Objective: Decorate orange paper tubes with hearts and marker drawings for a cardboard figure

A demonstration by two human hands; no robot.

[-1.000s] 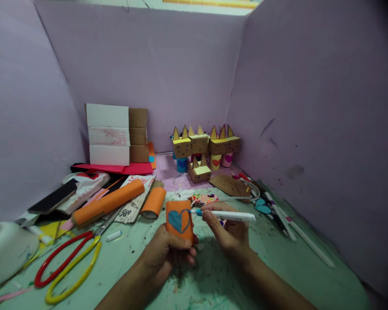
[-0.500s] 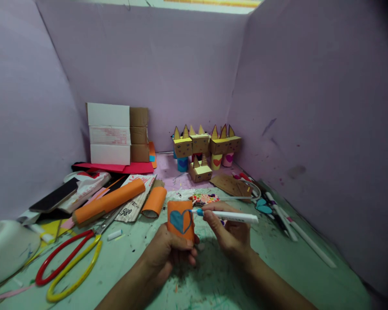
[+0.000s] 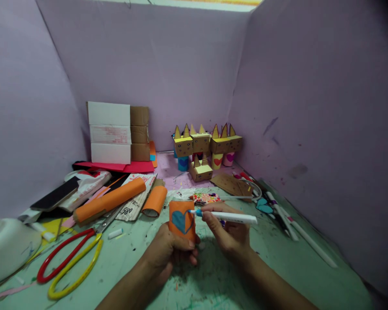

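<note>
From the head camera I see the orange tube (image 3: 182, 220) held upright above the near middle of the desk (image 3: 132, 269), a heart on its face, blue on the left half and only outlined on the right. My left hand (image 3: 170, 244) has its fingers wrapped around the tube's lower end; my right hand (image 3: 229, 232) has its fingers pinched on a white marker (image 3: 233, 217), its blue tip at the outline's top. To the left lie a short orange roll (image 3: 155, 202) and red-and-yellow-handled scissors (image 3: 89, 231); at the far side stand cardboard figures with pointed ears (image 3: 183, 147).
</note>
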